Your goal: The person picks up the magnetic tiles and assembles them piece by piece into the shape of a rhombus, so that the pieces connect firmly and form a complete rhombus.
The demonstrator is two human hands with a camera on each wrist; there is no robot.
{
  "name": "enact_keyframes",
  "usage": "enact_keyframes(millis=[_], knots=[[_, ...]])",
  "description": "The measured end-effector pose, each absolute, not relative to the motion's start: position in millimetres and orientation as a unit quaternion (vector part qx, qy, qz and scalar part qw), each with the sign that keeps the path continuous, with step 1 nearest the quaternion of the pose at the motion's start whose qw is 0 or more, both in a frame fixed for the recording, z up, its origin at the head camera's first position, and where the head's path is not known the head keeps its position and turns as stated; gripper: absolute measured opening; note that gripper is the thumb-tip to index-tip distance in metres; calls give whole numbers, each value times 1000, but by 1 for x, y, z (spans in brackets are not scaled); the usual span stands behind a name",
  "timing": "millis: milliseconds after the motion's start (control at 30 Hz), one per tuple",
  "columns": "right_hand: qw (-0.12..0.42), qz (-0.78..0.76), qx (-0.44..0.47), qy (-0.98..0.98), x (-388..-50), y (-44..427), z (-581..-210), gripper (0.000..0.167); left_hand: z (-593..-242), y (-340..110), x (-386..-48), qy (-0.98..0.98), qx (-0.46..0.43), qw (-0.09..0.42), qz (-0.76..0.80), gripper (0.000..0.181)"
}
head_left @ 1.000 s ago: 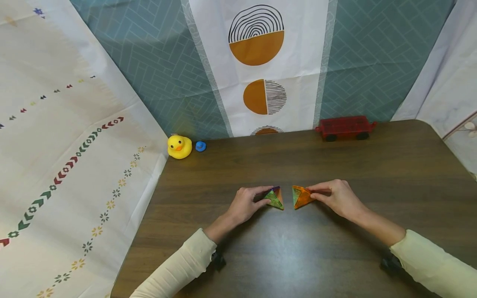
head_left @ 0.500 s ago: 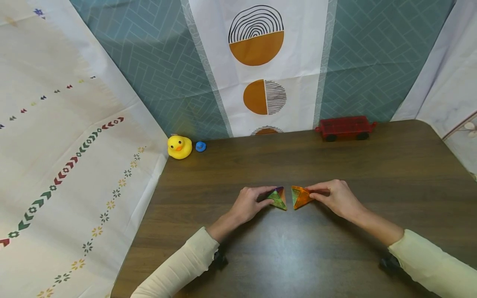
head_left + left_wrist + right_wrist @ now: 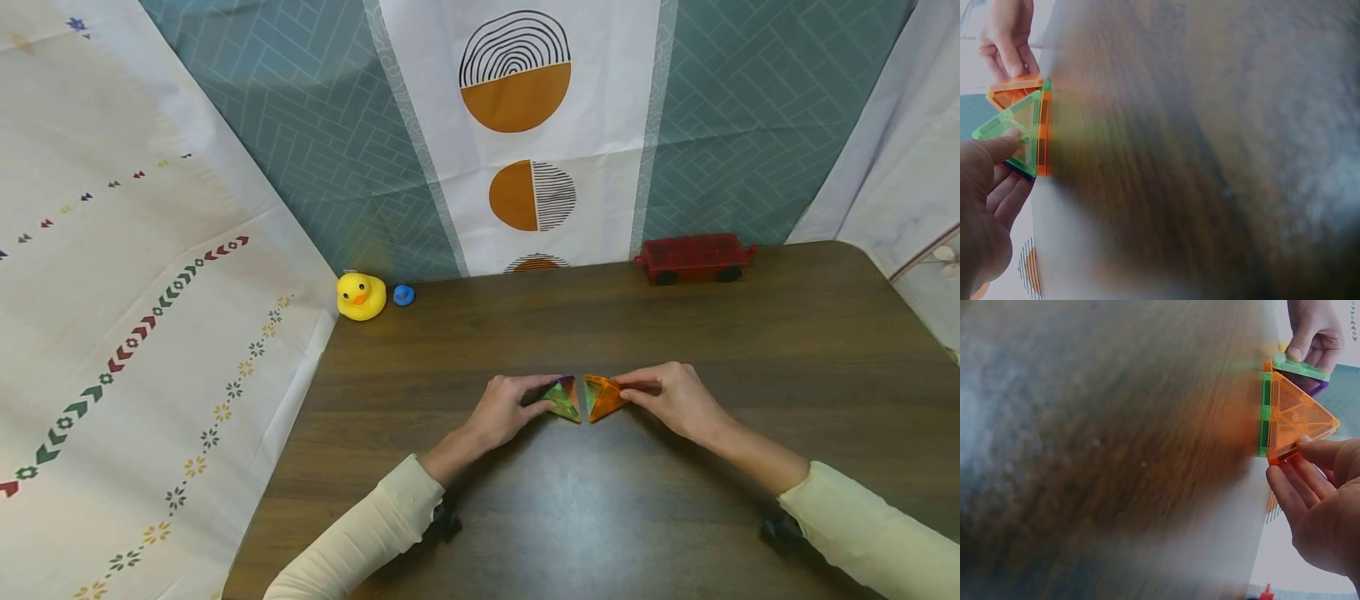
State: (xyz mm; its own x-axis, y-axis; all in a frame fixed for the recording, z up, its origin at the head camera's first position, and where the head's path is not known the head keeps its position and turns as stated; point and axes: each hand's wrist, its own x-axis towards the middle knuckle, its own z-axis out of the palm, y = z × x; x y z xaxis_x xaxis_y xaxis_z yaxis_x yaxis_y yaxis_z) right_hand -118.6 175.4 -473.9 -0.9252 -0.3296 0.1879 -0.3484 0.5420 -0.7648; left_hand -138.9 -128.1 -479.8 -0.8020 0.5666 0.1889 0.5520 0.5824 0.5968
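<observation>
Two small pyramids of see-through magnetic tiles stand close together in the middle of the table, a narrow gap between them in the head view. My left hand (image 3: 501, 410) pinches the left magnetic-tile pyramid (image 3: 564, 403), which shows green, purple and orange sides. From the other side, my right hand (image 3: 677, 402) pinches the right magnetic-tile pyramid (image 3: 606, 402), with orange and green faces. In the left wrist view the thumb lies on the green tile (image 3: 1030, 147). In the right wrist view the other thumb touches an orange triangular tile (image 3: 1294, 412) near its lower edge.
At the back left of the wooden table (image 3: 480, 325) sit a yellow rubber duck (image 3: 362, 297) and a small blue duck (image 3: 403, 295). A red wheeled toy car base (image 3: 693, 257) stands at the back right. Patterned cloth (image 3: 300, 125) hangs behind the table.
My left hand has brought its pyramid to the right, and my right hand has shifted its own slightly left. The gap between the pyramids has narrowed.
</observation>
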Motion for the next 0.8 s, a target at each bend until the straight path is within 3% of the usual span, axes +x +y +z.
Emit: enact_keyframes(millis=[800], knots=[[9, 445, 195, -874, -118, 171, -475, 25, -481, -123, -138, 888, 327, 5, 323, 46]])
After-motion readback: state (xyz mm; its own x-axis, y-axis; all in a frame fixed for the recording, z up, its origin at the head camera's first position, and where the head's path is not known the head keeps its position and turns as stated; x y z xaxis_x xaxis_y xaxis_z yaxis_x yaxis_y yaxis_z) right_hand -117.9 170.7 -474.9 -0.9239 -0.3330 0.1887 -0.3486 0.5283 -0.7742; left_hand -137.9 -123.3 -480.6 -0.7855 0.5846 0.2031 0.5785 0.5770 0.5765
